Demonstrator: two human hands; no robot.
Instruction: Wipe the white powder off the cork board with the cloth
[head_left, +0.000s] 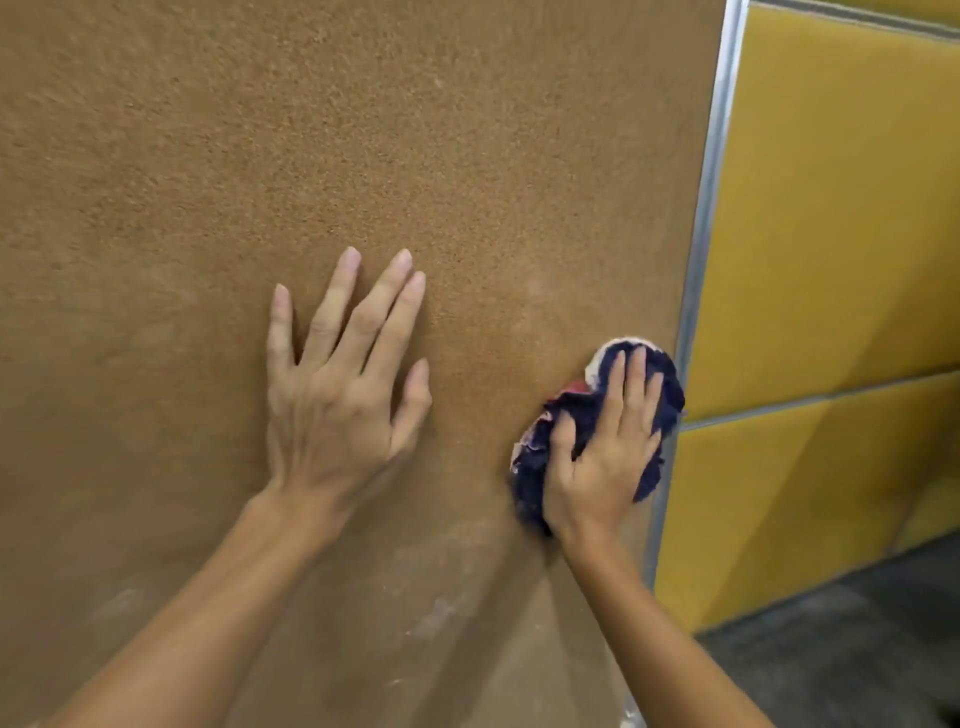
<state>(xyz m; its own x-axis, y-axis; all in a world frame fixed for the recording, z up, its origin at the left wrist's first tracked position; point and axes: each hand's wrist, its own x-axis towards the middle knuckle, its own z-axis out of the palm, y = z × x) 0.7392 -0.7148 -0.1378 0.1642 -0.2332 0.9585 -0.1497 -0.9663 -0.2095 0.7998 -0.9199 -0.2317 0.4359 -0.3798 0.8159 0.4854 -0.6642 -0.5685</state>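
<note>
A large brown cork board (260, 156) fills most of the view, standing upright. Faint white powder smears (436, 618) show on its lower part. My left hand (337, 384) lies flat on the board with fingers spread and straight. My right hand (602, 457) presses a bunched dark blue cloth (665, 384), with red and white patches, against the board near its right edge. The fingers lie over the cloth and the thumb curls into its folds.
A silver metal frame strip (711, 197) runs down the board's right edge. Yellow wall panels (831, 234) stand to the right of it. Dark grey floor (857, 649) shows at the bottom right.
</note>
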